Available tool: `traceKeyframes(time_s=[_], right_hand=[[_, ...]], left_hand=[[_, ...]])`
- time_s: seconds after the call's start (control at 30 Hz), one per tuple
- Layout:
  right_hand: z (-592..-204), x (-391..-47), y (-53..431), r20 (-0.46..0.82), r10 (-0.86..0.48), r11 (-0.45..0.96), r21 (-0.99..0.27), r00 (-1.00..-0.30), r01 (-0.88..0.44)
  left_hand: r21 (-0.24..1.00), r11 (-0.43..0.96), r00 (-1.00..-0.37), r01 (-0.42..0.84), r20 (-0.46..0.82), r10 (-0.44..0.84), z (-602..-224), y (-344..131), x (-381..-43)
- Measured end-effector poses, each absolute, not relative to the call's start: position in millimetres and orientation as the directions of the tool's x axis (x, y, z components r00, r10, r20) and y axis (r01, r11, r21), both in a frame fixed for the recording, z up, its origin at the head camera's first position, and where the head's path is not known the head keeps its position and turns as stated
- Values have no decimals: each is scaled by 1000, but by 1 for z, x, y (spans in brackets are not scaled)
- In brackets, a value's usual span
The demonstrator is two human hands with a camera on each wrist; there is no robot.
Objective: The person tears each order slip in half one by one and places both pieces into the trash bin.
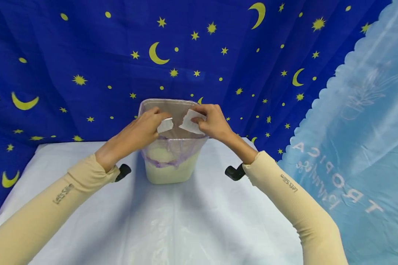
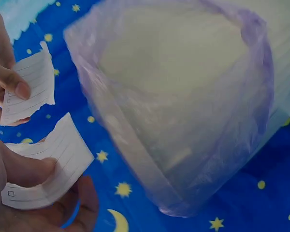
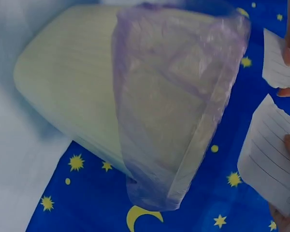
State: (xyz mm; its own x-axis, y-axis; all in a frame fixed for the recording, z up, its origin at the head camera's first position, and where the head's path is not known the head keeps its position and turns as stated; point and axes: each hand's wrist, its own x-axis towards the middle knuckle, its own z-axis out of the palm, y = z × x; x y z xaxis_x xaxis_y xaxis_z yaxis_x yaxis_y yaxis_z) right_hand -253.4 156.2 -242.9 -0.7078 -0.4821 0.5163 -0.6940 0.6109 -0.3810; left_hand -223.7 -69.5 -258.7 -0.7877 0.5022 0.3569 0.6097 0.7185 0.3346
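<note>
Above the mouth of a cream trash bin [image 1: 170, 173], my left hand [image 1: 140, 129] pinches a torn piece of lined paper [image 2: 70, 159] between thumb and fingers. My right hand [image 1: 215, 121] pinches a second torn piece of lined paper [image 1: 190, 123]. The two pieces are apart, with ragged edges facing each other, and small printed checkboxes show on them in the left wrist view. A translucent purple trash bag [image 1: 172, 156] lines the bin and folds down over its rim. In the left wrist view, a small pale patch shows through the bag; what it is I cannot tell.
The bin stands on a white-covered table [image 1: 172, 221], close to a dark blue curtain [image 1: 103, 48] with yellow moons and stars. At the right hangs a light blue curtain [image 1: 361, 147] with lettering. Black pieces [image 1: 234, 172] stick out at both sleeve cuffs.
</note>
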Motion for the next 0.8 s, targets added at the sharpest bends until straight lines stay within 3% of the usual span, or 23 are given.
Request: traceKeyframes(time_s=[0.33,0.53,0.8], right_hand=[[-245,-286,146,441,-429,689,-406,-789,-601],[-251,-295,144,379,-454,713,-388,-807,-584],[-265,-301,142,288,-508,723,-370,-812,-584]], left_hand=[[356,772,-832,527,401,383,-254,-70,-261],[337,790,-848,512,344,403,-257,-71,-273],[222,818,-846,531,192,498,-270,-71,-281]])
